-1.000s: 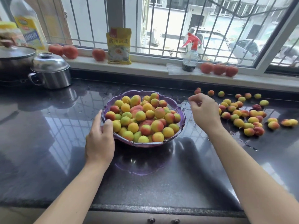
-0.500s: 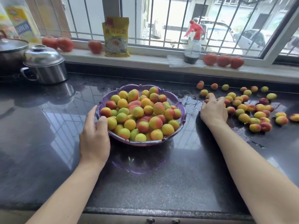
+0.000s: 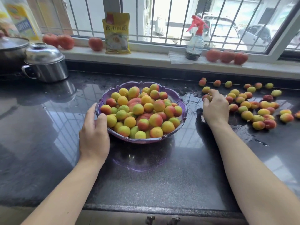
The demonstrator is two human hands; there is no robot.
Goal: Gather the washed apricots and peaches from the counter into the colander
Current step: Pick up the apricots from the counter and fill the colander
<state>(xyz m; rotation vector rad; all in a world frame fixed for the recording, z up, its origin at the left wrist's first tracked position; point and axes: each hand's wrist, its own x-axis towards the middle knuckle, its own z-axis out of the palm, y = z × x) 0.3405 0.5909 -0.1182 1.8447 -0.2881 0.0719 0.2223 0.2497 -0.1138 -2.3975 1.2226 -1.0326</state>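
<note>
A purple colander point(image 3: 182, 101) heaped with yellow, green and red apricots and peaches point(image 3: 141, 111) stands mid-counter. My left hand point(image 3: 94, 135) holds its near-left rim, thumb over the edge beside the fruit. Several loose fruits point(image 3: 253, 109) lie scattered on the wet counter to the right. My right hand point(image 3: 215, 108) is at the left edge of that pile, fingers curled round a couple of small fruits point(image 3: 206, 97); how many it holds is hidden.
Dark glossy counter point(image 3: 146, 176), wet near the fruit. A steel pot point(image 3: 47, 64) and a lidded pan point(image 3: 11, 51) stand back left. On the windowsill: tomatoes point(image 3: 227, 56), a yellow packet point(image 3: 117, 33), a spray bottle point(image 3: 195, 41).
My right hand moved from beside the colander out to the loose pile and curled its fingers round fruits there. The left hand stayed on the rim. The camera view shifted slightly.
</note>
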